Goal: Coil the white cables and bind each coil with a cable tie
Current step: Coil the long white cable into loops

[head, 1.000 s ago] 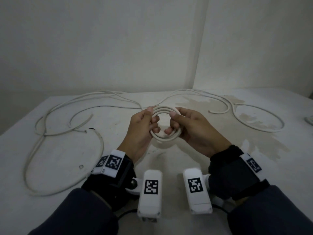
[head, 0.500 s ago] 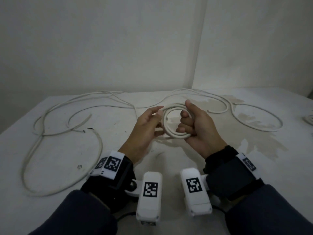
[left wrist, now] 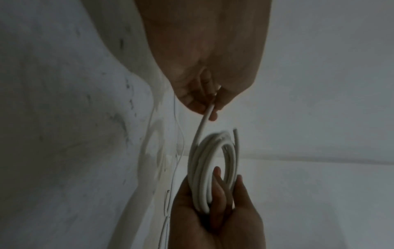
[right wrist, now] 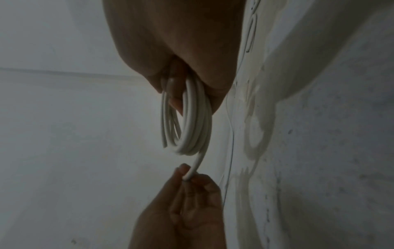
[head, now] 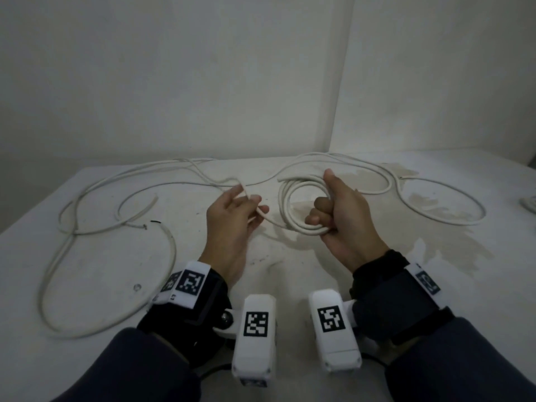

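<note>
The right hand [head: 345,216] has its grip clamped on the coil [head: 293,210] of white cable, fingers curled through the ring at its 3 o'clock side and thumb raised above it; the right wrist view shows several turns bunched between fingers and palm. The coil hangs in the air above the bench [head: 87,285], near its middle, with 1 short cut end sticking out at its 12 o'clock edge. From the coil's lower edge a free tail [head: 269,220] runs toward 9 o'clock to the left hand [head: 232,224], whose grip is pinched together on that tail between thumb and fingertips; the tail's tip pokes out above the fingers. The 2 hands are near each other but apart, joined only by this stretch of cable. Other loose cables [head: 95,195] lie on the bench: long loops sprawl at 9 and 10 o'clock of the hands, strands run along the far edge at 12 o'clock, and another loop [head: 452,207] lies at 3 o'clock over a stained patch [head: 429,245] of the surface.
</note>
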